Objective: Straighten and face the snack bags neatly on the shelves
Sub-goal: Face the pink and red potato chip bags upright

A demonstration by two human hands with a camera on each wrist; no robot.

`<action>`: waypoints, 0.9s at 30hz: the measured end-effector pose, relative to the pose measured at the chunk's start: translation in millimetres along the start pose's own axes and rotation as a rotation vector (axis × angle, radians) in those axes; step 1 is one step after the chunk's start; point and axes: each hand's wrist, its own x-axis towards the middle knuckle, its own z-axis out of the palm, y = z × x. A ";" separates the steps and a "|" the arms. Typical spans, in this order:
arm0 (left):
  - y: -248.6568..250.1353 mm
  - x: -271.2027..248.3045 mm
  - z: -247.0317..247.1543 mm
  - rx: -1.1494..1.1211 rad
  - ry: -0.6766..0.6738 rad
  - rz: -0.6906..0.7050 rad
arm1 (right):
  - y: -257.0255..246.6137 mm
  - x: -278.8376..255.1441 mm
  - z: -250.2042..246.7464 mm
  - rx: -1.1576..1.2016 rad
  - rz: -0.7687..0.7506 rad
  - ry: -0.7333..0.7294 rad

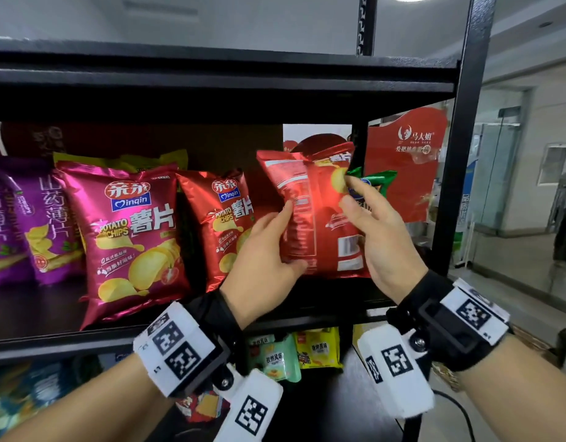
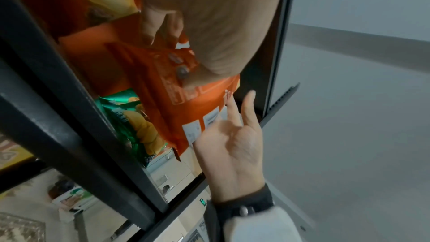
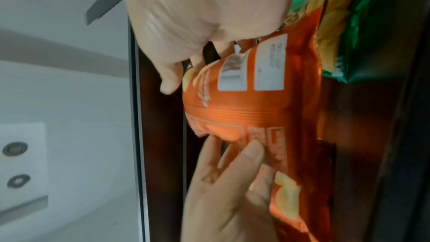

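Now the red bag [image 1: 320,224] is held at the right end of the shelf [image 1: 36,311], pinched by the left grip [image 1: 262,250], touched by the spread right grip [image 1: 377,231]. The green bag [image 1: 375,183] behind could be knocked over by a fast turn.

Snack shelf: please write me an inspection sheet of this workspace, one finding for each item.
Surface: black metal shelf, bags standing on it.
Job's things: red chip bag turned back side out, barcode showing; magenta chip bag and red Qinqin bag face front; green bag next to it.
Clutter: nothing seen.
Hands: left hand grips the red chip bag's edge; right hand touches it, fingers straight.
Cables: black cable on the floor.
Surroundings: red sign, glass door.
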 end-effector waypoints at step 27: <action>-27.4 3.7 -14.9 -0.251 0.235 0.061 | 38.8 10.8 21.6 0.143 0.344 -0.240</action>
